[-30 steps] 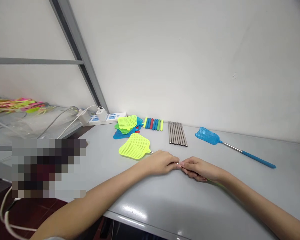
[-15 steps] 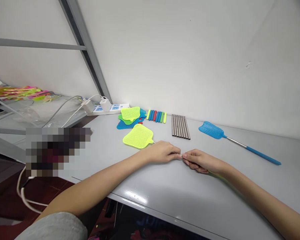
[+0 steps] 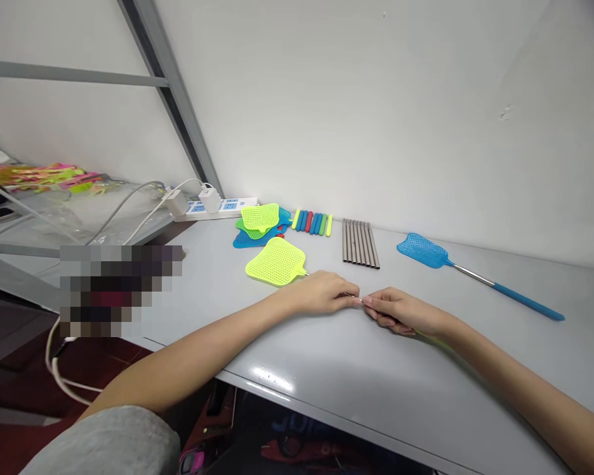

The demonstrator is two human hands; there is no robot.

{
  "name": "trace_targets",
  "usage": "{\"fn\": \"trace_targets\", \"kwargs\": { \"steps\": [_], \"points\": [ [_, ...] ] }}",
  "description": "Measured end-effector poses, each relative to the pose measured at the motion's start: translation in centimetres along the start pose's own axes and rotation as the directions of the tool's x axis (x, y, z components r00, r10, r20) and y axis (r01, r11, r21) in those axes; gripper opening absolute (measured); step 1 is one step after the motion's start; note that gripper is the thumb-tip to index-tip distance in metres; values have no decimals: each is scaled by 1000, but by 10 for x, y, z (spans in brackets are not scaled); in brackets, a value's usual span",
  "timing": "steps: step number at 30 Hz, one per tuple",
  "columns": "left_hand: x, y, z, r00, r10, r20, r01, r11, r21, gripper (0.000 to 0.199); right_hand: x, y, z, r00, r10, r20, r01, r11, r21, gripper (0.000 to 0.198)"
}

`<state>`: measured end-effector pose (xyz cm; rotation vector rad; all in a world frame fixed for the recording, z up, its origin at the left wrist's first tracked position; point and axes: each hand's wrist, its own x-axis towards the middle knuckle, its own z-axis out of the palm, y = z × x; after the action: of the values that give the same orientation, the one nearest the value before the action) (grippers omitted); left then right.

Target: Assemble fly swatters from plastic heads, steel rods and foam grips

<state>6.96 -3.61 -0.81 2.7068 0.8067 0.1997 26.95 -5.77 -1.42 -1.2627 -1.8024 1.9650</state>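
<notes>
A yellow-green fly swatter [image 3: 277, 261] lies across the grey table in front of me, its thin metal rod passing under my left hand [image 3: 327, 292]. The fingers of that hand are pinched on the rod. My right hand [image 3: 393, 309] faces it, fingertips closed round the rod's other end, nearly touching my left fingertips. A strip of yellow-green shows beneath my right wrist, the rest of it being covered by hand and forearm. To the right lies a blue fly swatter [image 3: 423, 251] with a metal rod and a blue handle.
Behind my hands are several metal tubes [image 3: 360, 244] in a row, several coloured handle grips [image 3: 312, 223] and a pile of swatter heads [image 3: 260, 219]. A white power strip [image 3: 232, 208] with plugged-in chargers stands by the wall. A grey metal frame [image 3: 171, 92] rises at left.
The whole view has shifted slightly. Both hands keep their hold on the yellow-green fly swatter, with hardly any visible movement between them.
</notes>
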Motion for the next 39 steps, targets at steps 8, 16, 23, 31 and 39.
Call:
{"fn": "trace_targets", "kwargs": {
  "steps": [8, 16, 23, 31, 39],
  "points": [
    [0, 0, 2, 1000, 5, -15, -5, 1000, 7, 32, -1, 1, 1, 1000, 4, -11, -4, 1000, -11, 37],
    [0, -3, 4, 998, 39, -42, -38, 999, 22, 33, -1, 4, -1, 1000, 5, -21, -5, 1000, -12, 35],
    [-1, -3, 2, 997, 60, -51, -59, 998, 8, 33, -1, 2, -1, 1000, -7, 0, 7, 1000, -14, 36],
    [-2, -2, 3, 997, 42, -68, -43, 999, -13, 34, -1, 2, 0, 1000, -16, -3, 16, 1000, -3, 36],
    [-3, 0, 2, 997, 10, -81, -11, 1000, -10, 30, 1, 0, 0, 1000, -24, 8, 24, 1000, 8, 37]
  ]
}}
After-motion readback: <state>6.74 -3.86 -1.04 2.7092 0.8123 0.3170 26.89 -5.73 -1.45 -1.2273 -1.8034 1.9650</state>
